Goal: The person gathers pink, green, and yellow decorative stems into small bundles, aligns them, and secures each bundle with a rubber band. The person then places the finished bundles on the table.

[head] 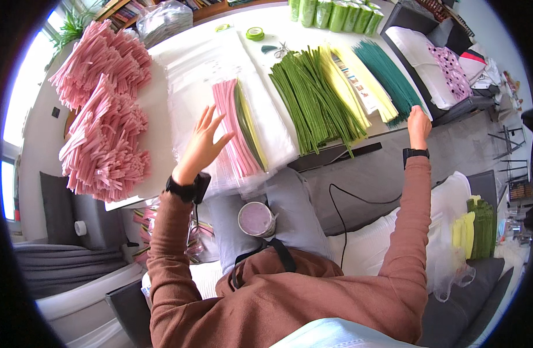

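My left hand (205,141), fingers spread, is over the left edge of a bundle of pink fuzzy stems (236,130), with green and yellow stems beside them, on a stack of clear plastic bags (271,126). My right hand (418,124) is closed at the near end of the dark green wire stems (386,80) on the table's right side; its fingertips seem to pinch the stem ends, but what they grip is too small to tell. Between the hands lie green fuzzy stems (312,100) and pale yellow stems (371,82). A tub (256,219) stands between my thighs.
Large heaps of pink stems (105,143) cover the table's left end. Green tape rolls (254,33), scissors (281,51) and wrapped green rolls (336,15) stand or lie at the back. A black cable (345,217) hangs at my right. A sofa (449,104) adjoins the table's right side.
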Action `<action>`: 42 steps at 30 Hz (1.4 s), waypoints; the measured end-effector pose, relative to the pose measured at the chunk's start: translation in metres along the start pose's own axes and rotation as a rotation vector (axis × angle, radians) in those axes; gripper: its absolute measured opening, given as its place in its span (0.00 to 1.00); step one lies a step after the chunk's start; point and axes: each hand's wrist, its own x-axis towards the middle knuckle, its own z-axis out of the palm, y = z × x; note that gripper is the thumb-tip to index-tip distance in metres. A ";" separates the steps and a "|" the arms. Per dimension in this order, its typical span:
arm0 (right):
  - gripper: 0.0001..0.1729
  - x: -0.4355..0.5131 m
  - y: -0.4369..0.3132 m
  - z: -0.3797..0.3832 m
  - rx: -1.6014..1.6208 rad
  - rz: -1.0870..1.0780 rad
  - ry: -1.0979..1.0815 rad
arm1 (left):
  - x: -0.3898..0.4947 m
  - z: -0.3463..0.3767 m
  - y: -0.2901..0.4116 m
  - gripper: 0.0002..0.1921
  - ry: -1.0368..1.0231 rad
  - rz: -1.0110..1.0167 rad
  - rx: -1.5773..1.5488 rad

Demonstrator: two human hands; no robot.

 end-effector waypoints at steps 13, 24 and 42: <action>0.03 -0.225 -0.190 -0.182 1.160 -0.440 -0.225 | -0.040 -0.016 0.098 0.25 0.005 -0.242 -1.608; 0.21 -0.291 -0.255 -0.186 1.809 0.203 -0.989 | -0.098 0.013 0.097 0.24 0.083 -0.403 -1.618; 0.11 -0.333 -0.091 -0.205 1.011 0.042 -1.736 | -0.146 0.045 0.047 0.20 -0.346 -0.707 -0.798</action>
